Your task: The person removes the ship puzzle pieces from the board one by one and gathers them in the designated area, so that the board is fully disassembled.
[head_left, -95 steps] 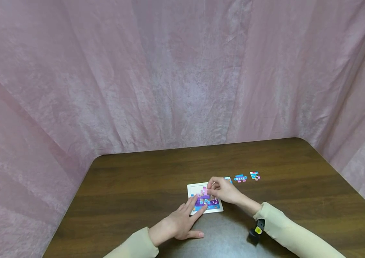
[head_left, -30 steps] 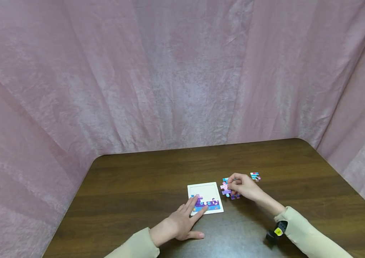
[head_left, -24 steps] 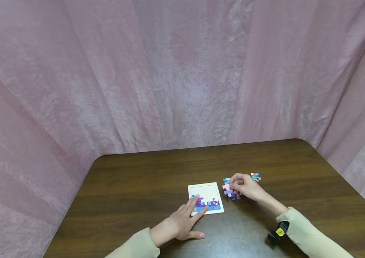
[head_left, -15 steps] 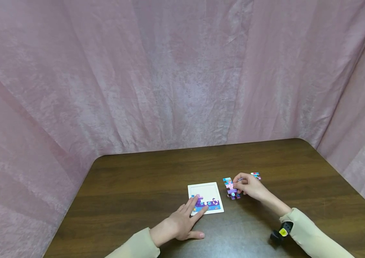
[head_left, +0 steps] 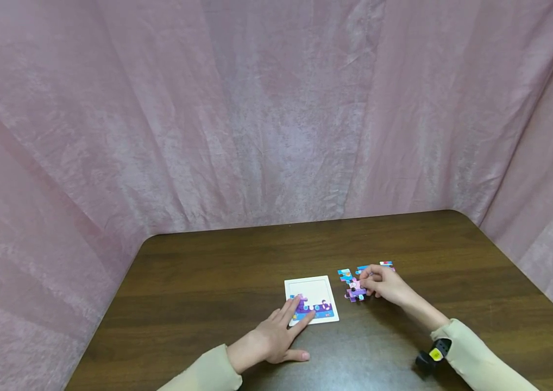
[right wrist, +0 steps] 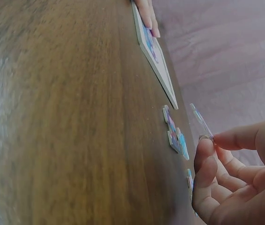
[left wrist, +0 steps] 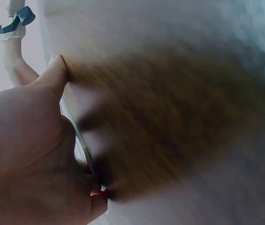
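Note:
A white puzzle tray (head_left: 332,304) lies on the table, its lower part filled with purple and blue pieces. My left hand (head_left: 276,336) rests with spread fingers on the tray's lower left part. To the right of the tray, my right hand (head_left: 389,286) pinches a pink and purple puzzle piece (head_left: 356,284) between thumb and index finger. In the right wrist view that piece (right wrist: 201,119) is held raised above the table. Below it a purple piece (head_left: 356,296) lies on the table, and a blue piece (head_left: 345,274) lies behind.
Behind the right hand lie a blue piece (head_left: 362,269) and a red, white and blue piece (head_left: 386,264), both partly hidden. The brown table (head_left: 218,271) ends at a pink curtain (head_left: 276,136). A black device with a yellow mark (head_left: 435,354) is on the right wrist.
My right hand has moved right, away from the tray, with the pink and purple piece in its fingers. More of the blue piece and the purple piece shows. My left hand has stayed in place.

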`<action>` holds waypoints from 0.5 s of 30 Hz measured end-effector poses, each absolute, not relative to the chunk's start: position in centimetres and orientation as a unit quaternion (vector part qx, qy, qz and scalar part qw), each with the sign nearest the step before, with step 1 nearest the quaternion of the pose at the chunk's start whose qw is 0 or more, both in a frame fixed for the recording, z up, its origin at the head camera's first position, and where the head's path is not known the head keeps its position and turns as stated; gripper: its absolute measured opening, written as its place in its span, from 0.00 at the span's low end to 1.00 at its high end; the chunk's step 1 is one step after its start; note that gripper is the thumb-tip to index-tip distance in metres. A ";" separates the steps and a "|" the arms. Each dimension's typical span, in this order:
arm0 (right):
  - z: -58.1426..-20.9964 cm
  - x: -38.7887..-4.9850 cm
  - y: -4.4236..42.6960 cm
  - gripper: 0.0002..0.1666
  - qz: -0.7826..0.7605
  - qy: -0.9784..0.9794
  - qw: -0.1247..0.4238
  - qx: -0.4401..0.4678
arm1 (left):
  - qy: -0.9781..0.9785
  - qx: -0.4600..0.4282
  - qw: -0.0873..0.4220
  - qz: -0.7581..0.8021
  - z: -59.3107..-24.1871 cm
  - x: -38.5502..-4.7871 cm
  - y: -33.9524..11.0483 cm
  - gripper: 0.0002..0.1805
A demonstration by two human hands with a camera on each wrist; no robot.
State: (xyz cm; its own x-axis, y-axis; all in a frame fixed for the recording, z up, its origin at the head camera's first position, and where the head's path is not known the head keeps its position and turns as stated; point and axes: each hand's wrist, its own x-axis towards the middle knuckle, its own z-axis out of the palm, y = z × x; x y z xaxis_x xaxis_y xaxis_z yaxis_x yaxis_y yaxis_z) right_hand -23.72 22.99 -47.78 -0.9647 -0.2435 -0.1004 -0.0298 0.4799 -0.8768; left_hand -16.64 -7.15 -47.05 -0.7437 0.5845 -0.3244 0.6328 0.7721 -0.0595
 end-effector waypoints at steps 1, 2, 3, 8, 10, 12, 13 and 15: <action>-47.8 -23.7 23.1 0.11 -0.504 0.853 0.108 -0.082 | 0.930 0.327 0.145 -0.083 -47.0 -16.6 -7.1 0.44; -47.8 -23.7 23.2 0.11 -0.505 0.852 0.108 -0.085 | 0.930 0.327 0.146 -0.083 -47.0 -16.6 -7.1 0.44; -47.7 -23.6 23.2 0.12 -0.507 0.851 0.109 -0.087 | 0.930 0.327 0.147 -0.082 -47.0 -16.6 -7.1 0.44; -47.7 -23.5 23.5 0.13 -0.509 0.849 0.110 -0.088 | 0.929 0.329 0.160 -0.061 -47.3 -16.8 -7.2 0.44; -47.7 -23.5 23.6 0.13 -0.510 0.849 0.109 -0.087 | 0.928 0.332 0.159 -0.058 -47.6 -16.9 -7.3 0.44; -47.7 -23.5 23.8 0.13 -0.512 0.848 0.108 -0.088 | 0.928 0.332 0.157 -0.059 -47.5 -16.9 -7.3 0.44; -47.7 -23.5 23.8 0.13 -0.512 0.848 0.107 -0.087 | 0.928 0.332 0.155 -0.060 -47.5 -16.9 -7.4 0.44; -47.9 -23.5 23.9 0.13 -0.511 0.848 0.106 -0.088 | 0.929 0.332 0.148 -0.065 -47.4 -16.7 -7.4 0.44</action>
State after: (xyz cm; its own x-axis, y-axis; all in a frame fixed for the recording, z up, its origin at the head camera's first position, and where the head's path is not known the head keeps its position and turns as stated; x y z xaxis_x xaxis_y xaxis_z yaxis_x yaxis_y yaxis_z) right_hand -23.46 23.94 -47.89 -0.9623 -0.2568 -0.0899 -0.0404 0.4616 -0.8862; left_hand -16.71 -7.35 -47.44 -0.7354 0.5982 -0.3182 0.6367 0.7708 -0.0224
